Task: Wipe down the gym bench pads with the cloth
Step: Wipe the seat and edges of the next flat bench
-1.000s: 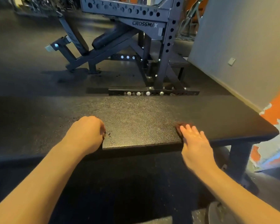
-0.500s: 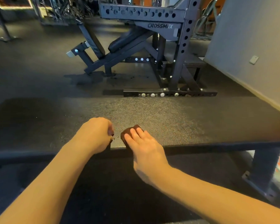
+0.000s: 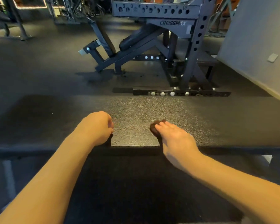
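A long black bench pad (image 3: 152,110) with a pebbled surface runs across the view in front of me. My right hand (image 3: 174,139) lies flat on it near the front edge, pressing a small dark brown cloth (image 3: 154,126) that shows only past the fingertips. My left hand (image 3: 97,126) rests as a closed fist on the pad to the left of the cloth, with nothing visible in it.
Beyond the pad stands a dark steel rack marked CROSSMAX (image 3: 173,23) with an inclined bench (image 3: 136,39) and a bolted base bar (image 3: 181,93). A grey wall (image 3: 257,38) rises at the right. Dark rubber floor (image 3: 39,65) lies at the left.
My right hand slid the cloth left along the pad's front edge until it was beside the left fist, then back to the right. The left fist stayed put.
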Motion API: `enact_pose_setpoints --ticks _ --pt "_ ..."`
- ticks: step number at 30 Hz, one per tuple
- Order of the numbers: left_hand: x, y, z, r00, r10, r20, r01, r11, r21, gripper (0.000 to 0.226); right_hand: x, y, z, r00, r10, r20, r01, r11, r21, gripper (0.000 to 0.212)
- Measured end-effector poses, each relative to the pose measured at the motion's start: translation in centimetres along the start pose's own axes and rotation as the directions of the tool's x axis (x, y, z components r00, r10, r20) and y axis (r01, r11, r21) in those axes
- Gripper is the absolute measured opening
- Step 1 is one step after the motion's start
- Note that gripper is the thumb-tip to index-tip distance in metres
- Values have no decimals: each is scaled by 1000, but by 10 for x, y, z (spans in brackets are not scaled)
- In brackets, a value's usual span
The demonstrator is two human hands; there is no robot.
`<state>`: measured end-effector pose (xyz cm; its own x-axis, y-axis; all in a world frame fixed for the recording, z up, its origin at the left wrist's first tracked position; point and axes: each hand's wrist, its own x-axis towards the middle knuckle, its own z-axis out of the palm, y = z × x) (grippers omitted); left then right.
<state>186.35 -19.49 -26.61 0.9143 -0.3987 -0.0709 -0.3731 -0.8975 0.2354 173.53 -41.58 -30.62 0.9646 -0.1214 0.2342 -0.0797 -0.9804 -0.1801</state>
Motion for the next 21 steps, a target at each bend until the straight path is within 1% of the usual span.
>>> enact_pose_setpoints --ticks 1,3,5,7,10,11,13,14,16,18,21 --pt "0 -3 -1 1000 -5 0 5 1000 3 5 3 4 -3 997 65 41 -65 998 11 55" --pt "-1 -8 -2 1000 -15 6 15 1000 -3 4 8 -5 -7 988 100 121 -99 995 -15 58" --pt "1 -11 -3 1000 -17 8 17 1000 -7 4 15 -31 2 989 32 141 -29 999 -25 64" --pt "2 -12 -5 1000 -20 11 20 1000 -7 9 23 -61 13 989 -60 132 62 998 -10 67" --pt "5 -13 -6 1000 -30 1 30 999 14 4 36 -96 28 970 -206 127 206 979 14 62" --pt "6 -13 -6 999 -33 -3 33 999 15 7 37 -102 30 960 -245 136 245 969 17 60" --pt "9 -14 -6 999 -34 -7 35 999 12 11 39 -99 32 947 -284 151 277 959 67 55" --pt "10 -15 -6 999 -36 -8 36 999 11 12 39 -90 31 949 -273 155 257 959 116 52" --pt "12 -16 -5 999 -39 -13 39 999 -1 12 42 -62 25 970 -191 148 166 972 164 50" --pt "12 -17 -5 999 -36 -10 36 999 -19 7 49 -24 17 987 -34 154 12 990 139 52" --pt "11 -20 -7 999 -34 -2 34 998 -47 3 62 22 5 962 232 143 -246 965 92 53"
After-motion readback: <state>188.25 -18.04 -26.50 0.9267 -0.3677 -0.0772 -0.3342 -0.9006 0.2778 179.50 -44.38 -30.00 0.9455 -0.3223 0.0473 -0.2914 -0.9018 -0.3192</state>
